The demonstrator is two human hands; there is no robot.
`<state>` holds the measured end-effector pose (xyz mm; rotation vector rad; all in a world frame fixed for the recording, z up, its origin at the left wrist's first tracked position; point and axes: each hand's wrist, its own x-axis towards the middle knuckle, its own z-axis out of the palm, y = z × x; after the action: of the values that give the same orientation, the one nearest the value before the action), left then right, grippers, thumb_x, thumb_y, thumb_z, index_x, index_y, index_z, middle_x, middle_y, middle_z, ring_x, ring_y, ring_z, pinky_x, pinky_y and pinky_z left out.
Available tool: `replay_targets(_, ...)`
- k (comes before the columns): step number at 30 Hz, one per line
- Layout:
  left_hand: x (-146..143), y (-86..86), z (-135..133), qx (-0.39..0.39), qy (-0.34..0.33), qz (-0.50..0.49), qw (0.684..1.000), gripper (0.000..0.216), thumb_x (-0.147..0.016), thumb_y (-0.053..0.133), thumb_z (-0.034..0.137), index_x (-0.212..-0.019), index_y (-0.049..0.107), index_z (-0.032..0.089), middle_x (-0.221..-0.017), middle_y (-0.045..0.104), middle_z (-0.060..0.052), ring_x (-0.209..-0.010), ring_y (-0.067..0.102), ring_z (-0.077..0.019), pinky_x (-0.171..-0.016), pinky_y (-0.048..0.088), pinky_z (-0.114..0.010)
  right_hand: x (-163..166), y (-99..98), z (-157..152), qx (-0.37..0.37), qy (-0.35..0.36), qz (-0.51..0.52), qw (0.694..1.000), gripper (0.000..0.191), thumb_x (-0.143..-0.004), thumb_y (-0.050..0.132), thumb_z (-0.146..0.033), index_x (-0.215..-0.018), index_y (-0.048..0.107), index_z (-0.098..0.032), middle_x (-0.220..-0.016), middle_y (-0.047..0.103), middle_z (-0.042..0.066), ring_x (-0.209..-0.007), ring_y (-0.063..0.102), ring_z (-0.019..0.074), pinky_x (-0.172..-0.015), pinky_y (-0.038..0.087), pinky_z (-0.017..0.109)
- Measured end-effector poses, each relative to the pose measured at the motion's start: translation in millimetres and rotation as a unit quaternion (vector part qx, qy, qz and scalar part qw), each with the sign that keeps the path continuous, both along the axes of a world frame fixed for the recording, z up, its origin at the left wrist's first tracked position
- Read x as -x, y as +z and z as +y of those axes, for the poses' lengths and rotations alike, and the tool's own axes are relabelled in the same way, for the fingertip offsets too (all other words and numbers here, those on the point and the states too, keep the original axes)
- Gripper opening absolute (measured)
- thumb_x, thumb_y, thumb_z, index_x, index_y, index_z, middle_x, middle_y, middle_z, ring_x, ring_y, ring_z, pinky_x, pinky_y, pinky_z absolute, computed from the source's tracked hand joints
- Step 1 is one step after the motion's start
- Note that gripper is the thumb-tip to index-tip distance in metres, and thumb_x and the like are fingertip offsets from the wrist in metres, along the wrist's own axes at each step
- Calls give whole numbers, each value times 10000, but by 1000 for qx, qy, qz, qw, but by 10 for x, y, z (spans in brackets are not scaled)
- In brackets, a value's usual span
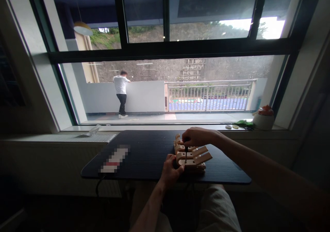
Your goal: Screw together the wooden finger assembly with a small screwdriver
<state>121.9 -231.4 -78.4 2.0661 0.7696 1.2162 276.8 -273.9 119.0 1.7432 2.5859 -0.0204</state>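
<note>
A pale wooden assembly with curved ends, dark round holes and slanted slats stands on the dark table in front of me. My left hand grips its near left corner, thumb along the front edge. Above the assembly, my right hand is closed round the handle of a screwdriver. The dark shaft points straight down, its tip at a hole in the nearest wooden piece. My right fingers hide most of the handle.
A blurred pale object with a red band lies on the table's left side, a dark cable hanging below. On the windowsill stand a white pot with an orange top, green material and crumpled clear plastic. Outside, a person leans on a wall.
</note>
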Motion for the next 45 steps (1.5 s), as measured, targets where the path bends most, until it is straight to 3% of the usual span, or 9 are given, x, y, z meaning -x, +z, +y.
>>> replay_targets(6, 1, -6, -7, 6, -1, -3, 1000, 120, -711, 599, 212, -816, 557, 173, -923, 503, -10, -843, 521, -132, -776, 434, -235, 34, 47, -21, 5, -6, -5, 1000, 334, -709, 592, -351, -1010, 668, -230, -829, 681, 14, -626, 539, 110, -530, 322, 216)
replay_targets(13, 7, -3, -12, 9, -1, -2, 1000, 131, -712, 603, 219, -827, 559, 176, -932, 506, -10, -853, 523, -132, -786, 434, -235, 47, 39, -16, 5, 6, -1, 1000, 231, -744, 547, -305, -878, 698, -192, -738, 668, 9, -571, 499, 89, -527, 318, 209)
replay_targets(21, 0, 0, -8, 5, -3, -3, 1000, 114, -712, 599, 209, -814, 561, 176, -922, 509, -11, -857, 526, -136, -789, 436, -238, -5, 10, -7, -8, -3, -4, 1000, 276, -749, 539, -373, -916, 686, -209, -746, 672, 9, -568, 503, 95, -503, 301, 217)
replay_targets(28, 7, 15, -12, 12, -2, 1, 1000, 125, -712, 599, 217, -826, 563, 182, -931, 508, -11, -862, 528, -138, -799, 433, -243, -25, 32, 19, 36, 35, 34, 998, 247, -716, 552, -262, -909, 693, -202, -769, 677, -1, -610, 538, 96, -545, 343, 201)
replay_targets(35, 7, 15, -22, 13, 1, -2, 1000, 121, -702, 601, 215, -809, 559, 177, -920, 509, -8, -839, 527, -130, -781, 433, -236, 7, -41, 37, 34, -15, 27, 999, 283, -787, 487, -347, -913, 673, -175, -695, 665, 15, -547, 512, 89, -514, 331, 206)
replay_targets(39, 5, 13, -18, 12, 0, -4, 1000, 119, -707, 600, 225, -808, 562, 175, -912, 504, -8, -841, 527, -134, -785, 434, -240, 21, 11, 16, 13, -5, 10, 1000, 295, -714, 575, -351, -952, 671, -206, -783, 676, 11, -604, 534, 106, -522, 336, 211)
replay_targets(45, 5, 9, -18, 14, -5, -5, 1000, 130, -716, 601, 219, -832, 560, 178, -934, 506, -9, -856, 527, -132, -791, 432, -237, 13, 43, 21, 47, 20, 32, 998, 266, -683, 579, -271, -910, 691, -192, -783, 676, 9, -621, 548, 109, -549, 359, 209)
